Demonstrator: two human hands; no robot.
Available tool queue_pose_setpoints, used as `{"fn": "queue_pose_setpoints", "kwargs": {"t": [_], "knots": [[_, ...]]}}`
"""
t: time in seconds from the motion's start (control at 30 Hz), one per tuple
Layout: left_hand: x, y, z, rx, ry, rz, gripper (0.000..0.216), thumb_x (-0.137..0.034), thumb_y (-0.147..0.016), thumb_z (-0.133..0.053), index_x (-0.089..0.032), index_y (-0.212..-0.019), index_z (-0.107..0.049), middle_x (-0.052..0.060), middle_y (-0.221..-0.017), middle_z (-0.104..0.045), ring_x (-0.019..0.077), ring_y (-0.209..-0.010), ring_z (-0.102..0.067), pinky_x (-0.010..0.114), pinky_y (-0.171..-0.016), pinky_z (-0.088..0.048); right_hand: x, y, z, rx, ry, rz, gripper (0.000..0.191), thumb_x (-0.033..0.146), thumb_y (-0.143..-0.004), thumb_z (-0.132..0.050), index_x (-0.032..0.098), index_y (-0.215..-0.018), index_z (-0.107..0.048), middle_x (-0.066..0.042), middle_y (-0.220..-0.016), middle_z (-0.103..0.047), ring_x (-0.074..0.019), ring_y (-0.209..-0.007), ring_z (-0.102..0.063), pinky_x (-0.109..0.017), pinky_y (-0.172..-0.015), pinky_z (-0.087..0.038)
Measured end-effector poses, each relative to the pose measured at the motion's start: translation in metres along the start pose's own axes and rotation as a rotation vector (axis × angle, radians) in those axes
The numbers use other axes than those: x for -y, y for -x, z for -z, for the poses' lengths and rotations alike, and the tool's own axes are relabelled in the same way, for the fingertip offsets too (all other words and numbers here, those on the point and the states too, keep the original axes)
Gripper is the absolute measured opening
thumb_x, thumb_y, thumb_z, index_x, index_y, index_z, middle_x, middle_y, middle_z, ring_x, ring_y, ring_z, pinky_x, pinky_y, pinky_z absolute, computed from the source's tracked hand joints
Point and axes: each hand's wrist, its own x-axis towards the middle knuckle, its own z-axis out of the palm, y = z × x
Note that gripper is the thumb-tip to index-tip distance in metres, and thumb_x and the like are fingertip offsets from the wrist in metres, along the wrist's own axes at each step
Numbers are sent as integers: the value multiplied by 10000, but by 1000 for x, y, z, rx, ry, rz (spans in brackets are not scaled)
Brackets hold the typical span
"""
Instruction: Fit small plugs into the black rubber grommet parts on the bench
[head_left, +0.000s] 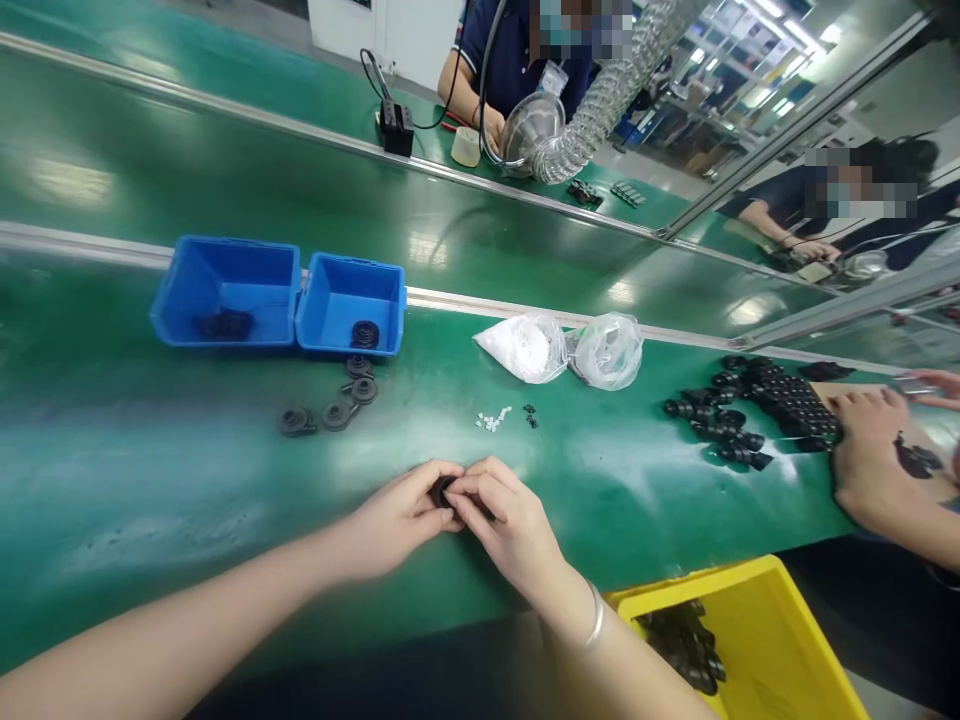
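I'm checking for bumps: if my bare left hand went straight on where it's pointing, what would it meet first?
Likely your bare right hand, whose fingertips are right at the small black round part; exact depth there is unclear.

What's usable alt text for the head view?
A person's left hand and right hand hold a small dark part together over a green workbench. Beyond them are two blue bins, two plastic bags and small white pieces. A yellow crate holding black parts sits at lower right; another person's hands show near the right edge.
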Motion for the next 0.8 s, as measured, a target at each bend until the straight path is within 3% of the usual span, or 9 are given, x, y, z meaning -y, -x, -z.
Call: {"fn": "queue_pose_setpoints", "kwargs": {"t": [0.17,0.4,0.8], "knots": [[1,-1,1,-7,-6,13,317,-261,-845,-593,-200,-1151,-532,32,-925,-619,195,-894,-610,332,-808,-511,-2,8,1,37,96,40,153,152,-928,-507,192,-1022,-620,-61,-911,-593,-158,-862,-597,-298,-755,-540],[4,-2,5,-4,23,0,312,-201,-863,-544,-208,-1172,-500,43,-1018,-597,186,-956,-599,348,-863,-478,-1,24,-2,89,364,158,389,120,-908,-491,174,-1292,-523,-119,-1024,-608,-223,-959,-615,-371,-801,-573],[5,-2,5,-21,-15,-3,311,-192,-846,-546,-199,-1155,-513,57,-1024,-598,198,-938,-602,348,-823,-484,-7,29,-11,14,351,223,525,89,-881,-509,177,-1391,-427,-126,-1018,-618,-242,-956,-615,-394,-804,-570]]}}
